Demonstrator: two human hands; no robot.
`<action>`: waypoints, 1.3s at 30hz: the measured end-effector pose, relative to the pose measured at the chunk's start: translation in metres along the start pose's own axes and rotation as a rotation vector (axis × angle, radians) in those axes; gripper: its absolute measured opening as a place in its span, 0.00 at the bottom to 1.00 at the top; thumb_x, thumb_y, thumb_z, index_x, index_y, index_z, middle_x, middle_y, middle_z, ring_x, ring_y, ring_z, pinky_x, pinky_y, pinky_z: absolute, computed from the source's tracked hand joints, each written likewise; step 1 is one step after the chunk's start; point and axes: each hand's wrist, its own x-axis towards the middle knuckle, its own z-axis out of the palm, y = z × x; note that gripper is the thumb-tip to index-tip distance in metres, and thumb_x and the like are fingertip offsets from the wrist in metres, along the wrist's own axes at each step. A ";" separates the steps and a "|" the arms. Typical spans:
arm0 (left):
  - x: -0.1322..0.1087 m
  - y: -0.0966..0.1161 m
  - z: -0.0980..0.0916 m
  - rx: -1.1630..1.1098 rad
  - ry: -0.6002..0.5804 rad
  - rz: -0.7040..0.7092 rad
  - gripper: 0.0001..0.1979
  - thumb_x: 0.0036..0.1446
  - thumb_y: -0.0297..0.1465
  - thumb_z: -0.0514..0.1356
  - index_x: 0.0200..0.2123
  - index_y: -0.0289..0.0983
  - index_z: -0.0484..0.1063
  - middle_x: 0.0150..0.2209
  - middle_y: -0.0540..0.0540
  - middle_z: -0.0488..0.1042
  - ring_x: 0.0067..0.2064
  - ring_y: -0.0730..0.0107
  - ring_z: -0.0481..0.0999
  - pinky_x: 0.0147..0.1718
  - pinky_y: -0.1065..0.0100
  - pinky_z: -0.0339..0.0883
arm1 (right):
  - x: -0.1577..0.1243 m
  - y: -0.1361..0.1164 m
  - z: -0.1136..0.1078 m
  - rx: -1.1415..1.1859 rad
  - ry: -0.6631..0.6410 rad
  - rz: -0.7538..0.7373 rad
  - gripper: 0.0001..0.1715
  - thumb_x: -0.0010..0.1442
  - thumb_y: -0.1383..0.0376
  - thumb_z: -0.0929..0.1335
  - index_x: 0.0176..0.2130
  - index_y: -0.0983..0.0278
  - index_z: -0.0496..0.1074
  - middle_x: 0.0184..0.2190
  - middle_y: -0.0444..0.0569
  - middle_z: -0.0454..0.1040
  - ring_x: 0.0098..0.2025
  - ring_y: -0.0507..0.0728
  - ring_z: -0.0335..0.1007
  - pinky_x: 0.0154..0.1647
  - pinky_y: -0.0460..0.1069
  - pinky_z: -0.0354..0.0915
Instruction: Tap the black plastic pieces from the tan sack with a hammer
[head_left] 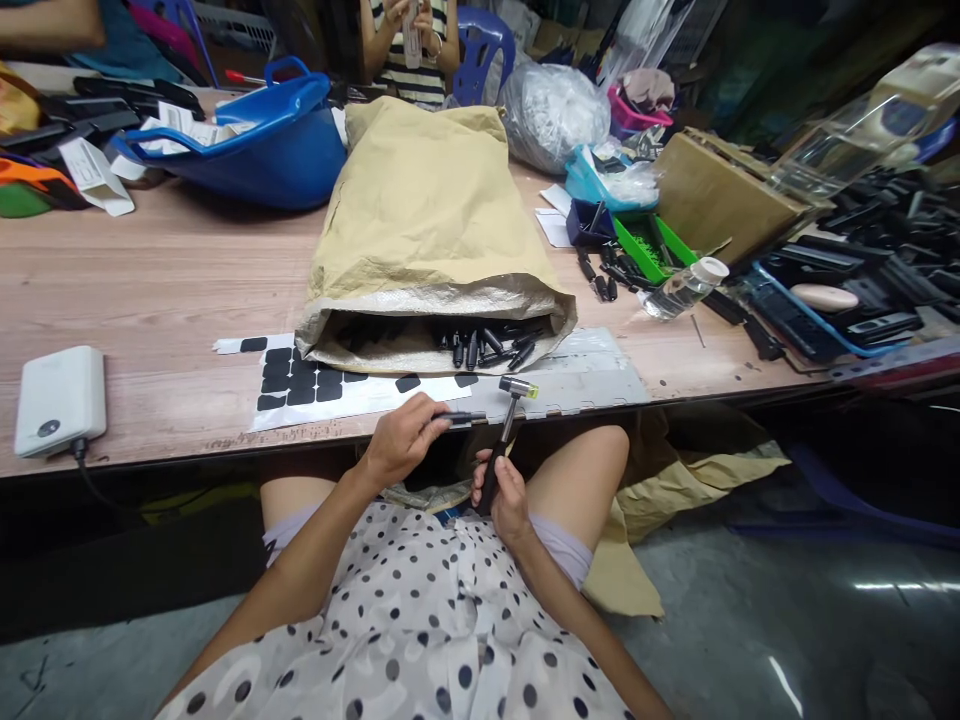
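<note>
Small black-handled hammer with a metal head and a yellow face (505,428) is gripped low on its handle by the right hand (511,503), fingers closed around it, just below the near edge of the wooden table (172,290); its head is raised over that edge. Beside it, the left hand (403,441) is pinched shut on a slim black plastic rod (463,418), which is held level across the near edge, its tip close to the hammer's handle. The two hands are kept slightly apart. Under the rod a white sheet of black rectangular stickers (300,385) is laid along the near edge, partly covered by the open mouth of a tan woven sack (431,200), inside which a heap of small black parts (487,348) is seen. Toward the left near corner a white power bank (60,400) with a black cable is set. Right of the sack, a clear plastic bottle (679,290) is laid on its side beside a green tray (649,245). Toward the far left corner a blue plastic basin (262,150) is placed, and beyond the far edge another person's hands (412,25) are seen.
</note>
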 end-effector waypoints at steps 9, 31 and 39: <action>-0.054 -0.009 0.039 0.264 -0.193 -0.282 0.12 0.66 0.35 0.54 0.44 0.42 0.77 0.39 0.45 0.79 0.37 0.64 0.80 0.32 0.69 0.70 | 0.002 0.004 0.000 -0.075 -0.001 -0.040 0.28 0.57 0.40 0.69 0.38 0.61 0.70 0.20 0.39 0.65 0.17 0.49 0.58 0.15 0.45 0.58; 0.063 -0.053 -0.054 0.446 0.553 -0.679 0.11 0.52 0.31 0.60 0.39 0.37 0.75 0.42 0.35 0.74 0.47 0.43 0.75 0.48 0.47 0.70 | 0.005 0.004 0.004 -0.046 0.011 -0.037 0.28 0.56 0.40 0.70 0.37 0.61 0.71 0.19 0.39 0.65 0.18 0.50 0.60 0.17 0.46 0.60; 0.049 -0.043 -0.055 0.420 0.579 -0.554 0.07 0.55 0.34 0.60 0.37 0.38 0.72 0.41 0.39 0.73 0.46 0.50 0.75 0.49 0.52 0.70 | 0.004 0.004 0.004 -0.031 0.018 -0.028 0.29 0.55 0.40 0.71 0.37 0.61 0.71 0.19 0.38 0.65 0.18 0.49 0.59 0.17 0.45 0.59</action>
